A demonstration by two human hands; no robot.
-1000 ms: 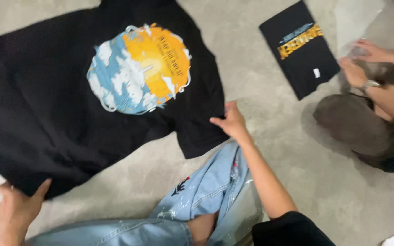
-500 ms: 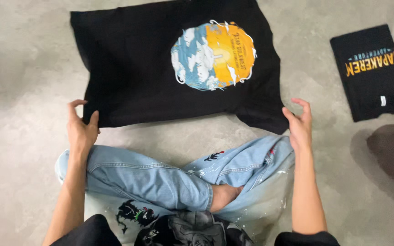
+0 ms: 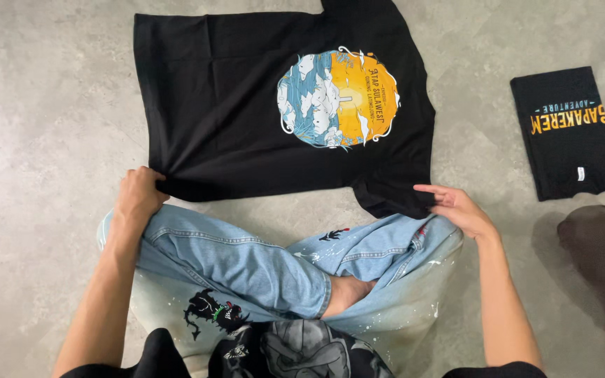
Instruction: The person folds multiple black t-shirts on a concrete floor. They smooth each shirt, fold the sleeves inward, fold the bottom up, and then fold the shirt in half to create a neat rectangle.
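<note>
The black printed T-shirt [image 3: 246, 112] lies flat, print up, on the concrete floor [image 3: 36, 140], its near edge pinched in the closed left hand [image 3: 138, 196] while the open right hand [image 3: 460, 208] fingers the sleeve, apparently keeping it taut.

Floor [image 3: 43, 105]: bare grey concrete, mottled, filling the whole view behind everything else.
Folded shirt [image 3: 567, 133]: black, folded to a neat rectangle, lying flat on the floor at the right, well apart from the spread garment; yellow and pale lettering runs along its length, and a small white tag sits near its lower edge.
Jeans [image 3: 246, 262]: light-blue denim on crossed legs (paint-like white speckles and small dark printed figures mark the fabric), at the bottom centre.
Bare foot [image 3: 348, 290]: tucked between the denim legs.
Brown shape [image 3: 603, 259]: dark, rounded, at the right edge; its kind cannot be told.
</note>
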